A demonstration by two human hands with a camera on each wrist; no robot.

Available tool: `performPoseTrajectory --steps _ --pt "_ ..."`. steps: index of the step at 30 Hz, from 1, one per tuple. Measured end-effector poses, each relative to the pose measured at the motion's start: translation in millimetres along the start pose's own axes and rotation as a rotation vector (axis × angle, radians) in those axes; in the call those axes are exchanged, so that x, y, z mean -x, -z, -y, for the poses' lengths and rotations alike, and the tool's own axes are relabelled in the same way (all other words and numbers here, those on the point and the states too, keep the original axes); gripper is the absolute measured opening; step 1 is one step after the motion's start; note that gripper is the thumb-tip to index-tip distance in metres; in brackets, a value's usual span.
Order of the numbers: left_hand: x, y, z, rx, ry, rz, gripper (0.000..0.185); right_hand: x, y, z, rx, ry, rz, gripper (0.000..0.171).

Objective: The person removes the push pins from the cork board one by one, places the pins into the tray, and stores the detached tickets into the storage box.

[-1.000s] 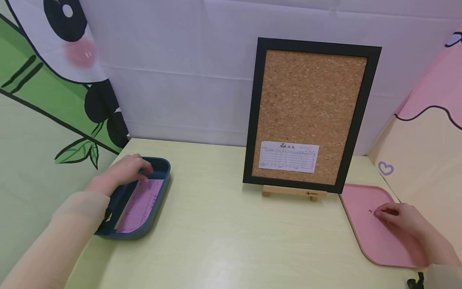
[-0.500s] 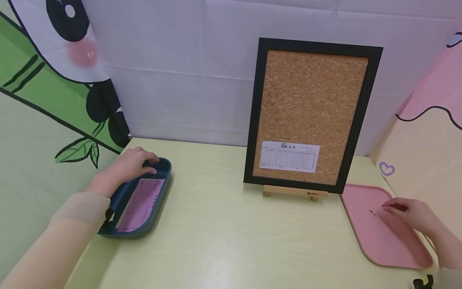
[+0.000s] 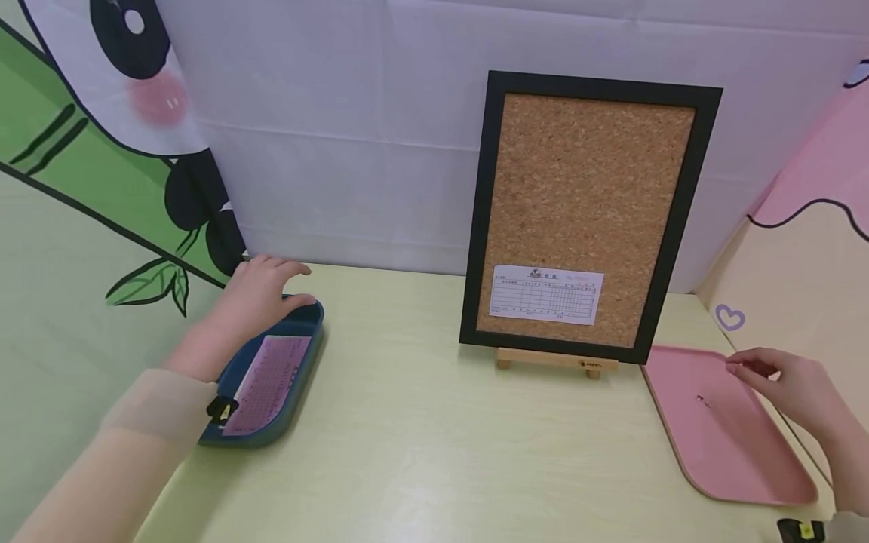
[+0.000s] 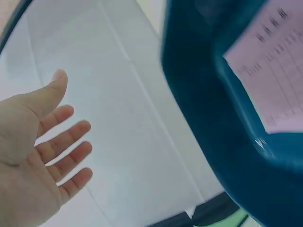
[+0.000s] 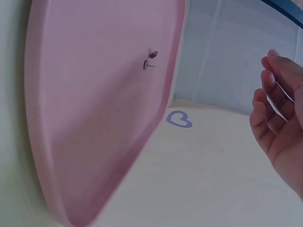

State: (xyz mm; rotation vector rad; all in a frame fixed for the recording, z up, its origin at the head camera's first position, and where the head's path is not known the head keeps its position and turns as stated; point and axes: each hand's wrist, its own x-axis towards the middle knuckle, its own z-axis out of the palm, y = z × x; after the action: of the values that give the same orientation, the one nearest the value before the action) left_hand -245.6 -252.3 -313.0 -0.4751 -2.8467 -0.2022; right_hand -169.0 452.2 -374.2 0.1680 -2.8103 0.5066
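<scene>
Both hands lifted | left hand (image 3: 254, 298) fingers spread above dark blue plastic tray (image 3: 308, 326) | right hand (image 3: 790, 385) fingers loosely apart over pink tray (image 3: 726, 452), pushpin (image 3: 702, 400) left lying.

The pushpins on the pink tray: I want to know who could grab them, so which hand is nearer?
Right. The right hand hovers just beyond the pushpins, over the pink tray; the left hand is far across the table, above the blue tray.
</scene>
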Motion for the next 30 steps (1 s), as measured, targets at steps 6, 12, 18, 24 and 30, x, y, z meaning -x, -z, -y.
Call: performPoseTrajectory --steps 6,12,18,24,30 --pt "-0.6 3.0 -21.5 0.063 0.025 -0.09 0.045 -2 6 20 -0.007 -0.003 -0.092 0.01" --pt "-1.7 -2.8 -38.2 0.184 0.022 -0.189 0.049 -5 9 45 -0.082 0.003 -0.259 0.012" --pt "-0.1 -10.7 -54.7 0.307 0.025 -0.304 0.054 -7 5 75 -0.178 -0.045 -0.358 0.018" --pt "-0.8 -15.1 -73.1 0.436 0.04 -0.366 0.059 -8 2 103 -0.306 -0.107 -0.434 0.021" --pt "-3.0 -19.5 -98.6 0.557 0.006 -0.429 0.059 -13 -5 127 -0.388 -0.078 -0.545 0.02"
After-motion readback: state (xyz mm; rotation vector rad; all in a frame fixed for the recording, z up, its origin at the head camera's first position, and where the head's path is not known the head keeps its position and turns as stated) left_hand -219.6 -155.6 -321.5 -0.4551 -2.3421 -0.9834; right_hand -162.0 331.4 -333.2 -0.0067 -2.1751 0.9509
